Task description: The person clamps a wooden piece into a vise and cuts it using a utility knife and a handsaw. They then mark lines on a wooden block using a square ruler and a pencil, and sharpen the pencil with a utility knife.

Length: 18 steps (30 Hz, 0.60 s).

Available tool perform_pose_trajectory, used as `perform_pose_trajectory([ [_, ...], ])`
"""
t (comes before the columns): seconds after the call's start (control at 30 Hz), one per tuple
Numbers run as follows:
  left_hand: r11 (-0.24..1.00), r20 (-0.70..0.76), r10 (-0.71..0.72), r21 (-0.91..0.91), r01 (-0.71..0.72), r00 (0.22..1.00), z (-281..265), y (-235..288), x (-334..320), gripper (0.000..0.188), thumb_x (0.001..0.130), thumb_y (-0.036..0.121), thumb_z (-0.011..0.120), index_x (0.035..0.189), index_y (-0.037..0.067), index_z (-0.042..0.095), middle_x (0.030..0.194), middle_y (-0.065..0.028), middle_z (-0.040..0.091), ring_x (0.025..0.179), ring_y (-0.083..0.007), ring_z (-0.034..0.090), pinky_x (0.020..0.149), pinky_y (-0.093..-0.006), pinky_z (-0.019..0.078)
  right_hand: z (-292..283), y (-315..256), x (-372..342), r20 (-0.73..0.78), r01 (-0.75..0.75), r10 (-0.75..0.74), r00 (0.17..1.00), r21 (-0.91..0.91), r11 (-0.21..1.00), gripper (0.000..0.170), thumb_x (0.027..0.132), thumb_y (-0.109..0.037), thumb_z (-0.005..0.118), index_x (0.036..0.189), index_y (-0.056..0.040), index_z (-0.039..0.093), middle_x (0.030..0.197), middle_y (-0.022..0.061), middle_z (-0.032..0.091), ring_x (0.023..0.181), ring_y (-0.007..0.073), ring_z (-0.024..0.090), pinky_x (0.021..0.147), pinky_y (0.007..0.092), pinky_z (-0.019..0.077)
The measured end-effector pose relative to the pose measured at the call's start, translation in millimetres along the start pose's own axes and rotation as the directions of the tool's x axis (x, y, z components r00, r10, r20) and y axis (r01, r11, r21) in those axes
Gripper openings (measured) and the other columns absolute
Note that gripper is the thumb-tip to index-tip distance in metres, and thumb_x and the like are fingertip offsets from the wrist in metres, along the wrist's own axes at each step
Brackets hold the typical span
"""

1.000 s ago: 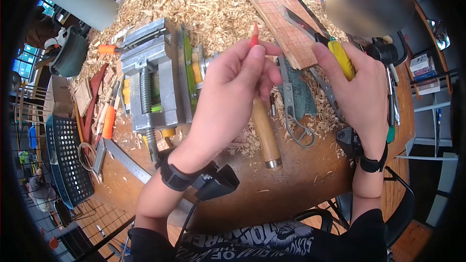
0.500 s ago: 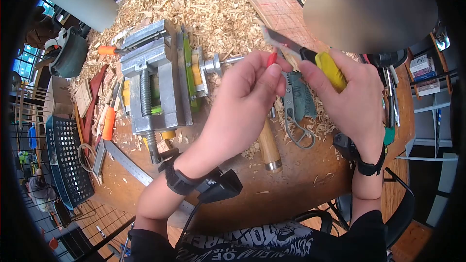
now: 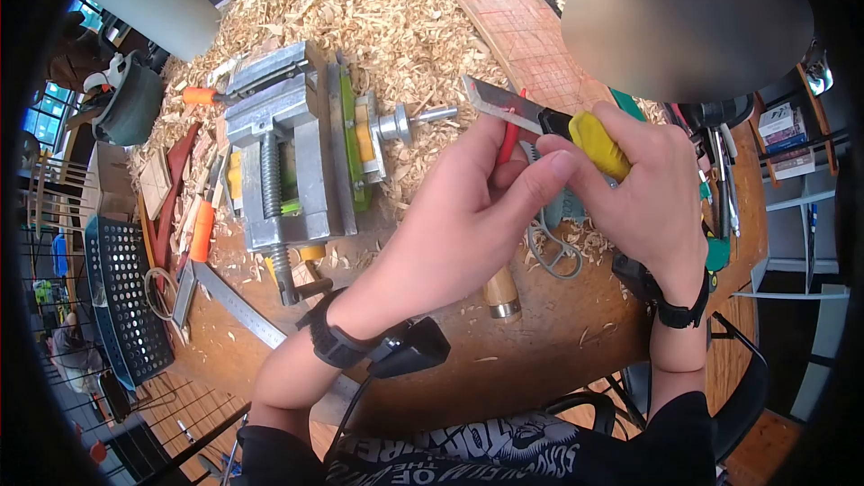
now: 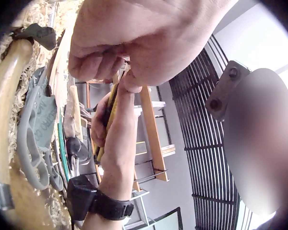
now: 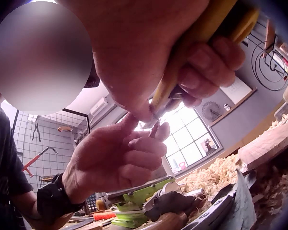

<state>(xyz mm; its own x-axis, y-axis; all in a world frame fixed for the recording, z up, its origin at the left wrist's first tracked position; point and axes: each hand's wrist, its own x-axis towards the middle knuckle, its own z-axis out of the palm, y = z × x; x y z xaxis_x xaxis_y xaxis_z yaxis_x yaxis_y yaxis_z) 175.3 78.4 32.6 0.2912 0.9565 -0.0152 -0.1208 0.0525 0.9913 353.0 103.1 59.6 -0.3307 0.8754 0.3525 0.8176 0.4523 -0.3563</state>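
In the head view my left hand (image 3: 468, 216) holds a thin red pencil (image 3: 509, 137), its tip pointing up and away. My right hand (image 3: 643, 184) grips a yellow utility knife (image 3: 599, 146), and its blade (image 3: 504, 106) lies across the pencil near the tip. The left thumb reaches over beside the right thumb, close to the knife's black front end. In the right wrist view the right fingers (image 5: 209, 69) curl round the yellow handle, with the left hand (image 5: 117, 158) just below the blade end. The left wrist view mostly hides the pencil behind the left hand (image 4: 144, 38).
A metal vise (image 3: 292, 153) stands left of the hands. Wood shavings (image 3: 378, 18) cover the far part of the table, with a red-marked board (image 3: 513, 22) on them. A wooden handle (image 3: 501, 292), grey scissors-like handles (image 3: 556, 256) and a steel ruler (image 3: 238, 306) lie nearer.
The right hand has moved left with the knife, bringing the blade over the pencil. The left hand has shifted right and turned, and its thumb now extends towards the knife.
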Motion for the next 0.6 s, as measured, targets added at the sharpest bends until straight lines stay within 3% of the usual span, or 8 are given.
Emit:
perform_pose_trajectory([
  [0.13, 0.993, -0.004, -0.006, 0.117, 0.006, 1.000, -1.0, 2.1, 0.8, 0.022, 0.099, 0.013, 0.062, 0.113, -0.001, 0.053, 0.078, 0.0060, 0.053, 0.067, 0.0008, 0.042, 0.058, -0.0177, 0.0355, -0.4, -0.4, 0.2, 0.023, -0.022, 0.022, 0.999, 0.002, 1.000, 0.043, 0.083, -0.044, 0.075, 0.071, -0.0054, 0.062, 0.058, 0.0157, 0.059, 0.053, 0.0361, 0.060, 0.047, 0.0401, 0.0443],
  [0.27, 0.999, -0.054, -0.018, -0.045, 0.016, 0.998, 2.0, 1.2, 3.6, 0.030, 0.098, 0.013, 0.064, 0.119, -0.004, 0.051, 0.079, 0.0049, 0.053, 0.068, 0.0001, 0.045, 0.058, -0.0179, 0.0384, 2.5, 1.1, 0.7, -0.051, -0.028, 0.031, 0.998, 0.047, 0.999, 0.043, 0.084, -0.045, 0.074, 0.072, -0.0050, 0.062, 0.056, 0.0152, 0.057, 0.050, 0.0358, 0.057, 0.046, 0.0388, 0.0423],
  [0.33, 0.997, -0.074, -0.045, -0.066, 0.040, 0.996, 0.9, 2.8, 2.8, 0.035, 0.097, 0.013, 0.065, 0.122, -0.005, 0.048, 0.079, 0.0047, 0.053, 0.068, -0.0002, 0.046, 0.059, -0.0177, 0.0393, -4.2, -3.3, 1.6, 0.033, -0.203, 0.200, 0.979, 0.138, 0.970, 0.046, 0.085, -0.047, 0.074, 0.074, -0.0035, 0.063, 0.055, 0.0136, 0.053, 0.047, 0.0285, 0.053, 0.046, 0.0348, 0.0395],
  [0.4, 0.996, -0.037, -0.072, -0.062, 0.069, 0.997, -2.3, 4.5, 0.6, 0.048, 0.095, 0.012, 0.068, 0.136, 0.000, 0.045, 0.092, 0.0028, 0.061, 0.083, -0.0031, 0.055, 0.072, -0.0175, 0.0433, -4.5, -3.2, 1.7, 0.019, -0.241, 0.243, 0.970, 0.216, 0.946, 0.046, 0.085, -0.046, 0.075, 0.076, -0.0028, 0.064, 0.055, 0.0097, 0.052, 0.048, 0.0222, 0.050, 0.047, 0.0322, 0.0381],
  [0.43, 0.996, -0.037, -0.071, -0.062, 0.069, 0.997, -2.5, 4.6, 0.7, 0.048, 0.095, 0.012, 0.068, 0.136, 0.000, 0.045, 0.092, 0.0028, 0.061, 0.083, -0.0031, 0.055, 0.072, -0.0175, 0.0433, -4.5, -3.0, 1.4, 0.008, -0.277, 0.288, 0.958, 0.293, 0.915, 0.046, 0.084, -0.046, 0.076, 0.078, -0.0021, 0.065, 0.055, 0.0058, 0.050, 0.049, 0.0159, 0.047, 0.048, 0.0297, 0.0367],
  [0.47, 0.994, -0.007, -0.079, -0.079, 0.078, 0.997, -2.7, 4.7, 1.0, 0.051, 0.094, 0.007, 0.068, 0.139, 0.000, 0.042, 0.095, 0.0013, 0.061, 0.086, -0.0037, 0.057, 0.075, -0.0183, 0.0451, -4.6, -1.7, 0.7, 0.007, -0.277, 0.288, 0.958, 0.292, 0.915, 0.046, 0.084, -0.046, 0.076, 0.078, -0.0021, 0.065, 0.055, 0.0058, 0.050, 0.049, 0.0159, 0.047, 0.048, 0.0297, 0.0367],
  [0.53, 0.992, 0.025, -0.084, -0.096, 0.086, 0.996, -1.9, 3.5, 1.3, 0.056, 0.093, 0.003, 0.068, 0.141, 0.000, 0.039, 0.098, -0.0001, 0.062, 0.090, -0.0043, 0.058, 0.077, -0.0191, 0.0469, -4.2, 1.8, -1.6, 0.154, -0.316, 0.277, 0.949, 0.500, 0.806, 0.025, 0.088, -0.022, 0.076, 0.084, -0.0014, 0.063, 0.062, -0.0023, 0.054, 0.055, 0.0062, 0.049, 0.054, 0.0232, 0.0379],
  [0.6, 0.980, 0.074, -0.034, -0.196, 0.048, 0.997, 0.8, -1.2, 0.0, 0.062, 0.091, -0.003, 0.067, 0.144, 0.001, 0.035, 0.105, -0.0038, 0.062, 0.098, -0.0072, 0.060, 0.086, -0.0226, 0.0492, -2.9, 1.2, -2.8, 0.213, -0.354, 0.283, 0.935, 0.606, 0.712, 0.026, 0.085, -0.024, 0.079, 0.085, -0.0015, 0.066, 0.061, -0.0051, 0.051, 0.056, 0.0041, 0.046, 0.052, 0.0221, 0.0346],
])
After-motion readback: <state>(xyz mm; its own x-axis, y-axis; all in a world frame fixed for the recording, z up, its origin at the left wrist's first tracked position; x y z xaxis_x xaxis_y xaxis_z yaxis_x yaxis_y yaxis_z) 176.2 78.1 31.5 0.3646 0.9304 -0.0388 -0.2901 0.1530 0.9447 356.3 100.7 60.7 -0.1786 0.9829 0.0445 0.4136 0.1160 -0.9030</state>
